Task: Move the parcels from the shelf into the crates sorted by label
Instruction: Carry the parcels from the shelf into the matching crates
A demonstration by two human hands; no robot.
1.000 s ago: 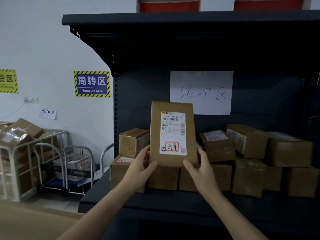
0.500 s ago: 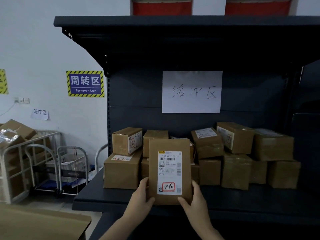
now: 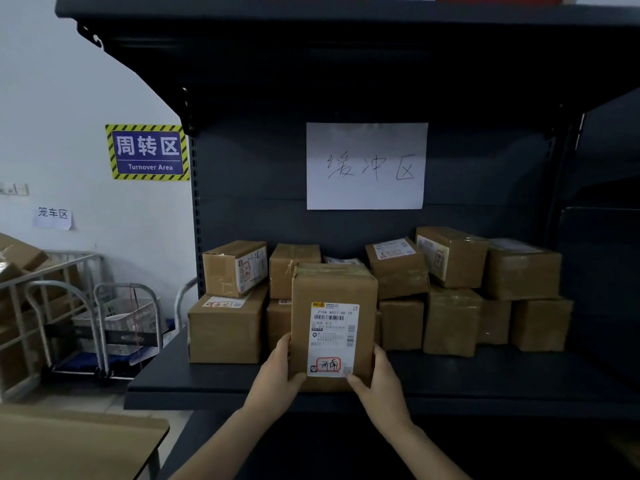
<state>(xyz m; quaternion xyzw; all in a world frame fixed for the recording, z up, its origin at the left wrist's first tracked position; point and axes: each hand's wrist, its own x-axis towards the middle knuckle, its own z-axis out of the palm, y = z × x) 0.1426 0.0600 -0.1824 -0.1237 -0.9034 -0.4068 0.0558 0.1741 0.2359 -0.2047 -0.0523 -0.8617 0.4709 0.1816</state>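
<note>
The left hand point(image 3: 273, 377) clasps the lower left side of a tall brown cardboard parcel with a white label point(image 3: 334, 327), upright at the front edge of the dark metal shelf point(image 3: 194, 386). The right hand point(image 3: 381, 386) clasps its lower right side, both thumbs on its front.

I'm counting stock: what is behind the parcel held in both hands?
Behind the parcel, brown boxes stand stacked on the shelf; a white label edge shows just above it. Whatever sits directly behind is covered.
</note>
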